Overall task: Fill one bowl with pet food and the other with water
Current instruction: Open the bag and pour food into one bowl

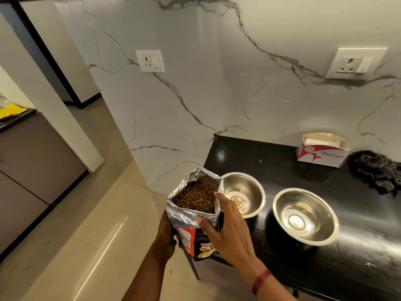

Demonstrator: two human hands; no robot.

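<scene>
An open pet food bag [191,216] with a silver foil lining, full of brown kibble [196,196], is held off the black table's left edge. My left hand [166,232] grips the bag's left side from below. My right hand [225,227] holds the bag's right rim, thumb on the folded foil and fingers over the edge. Two steel bowls stand on the black table [358,246]. The left bowl [249,187] sits right beside the bag and holds a few crumbs. The right bowl [306,216] looks bare inside.
A red and white tissue box [321,151] stands at the table's back by the marble wall. A dark crumpled cloth [377,170] lies at the far right. Two wall sockets [150,61] are above. Beige floor and cabinets lie to the left.
</scene>
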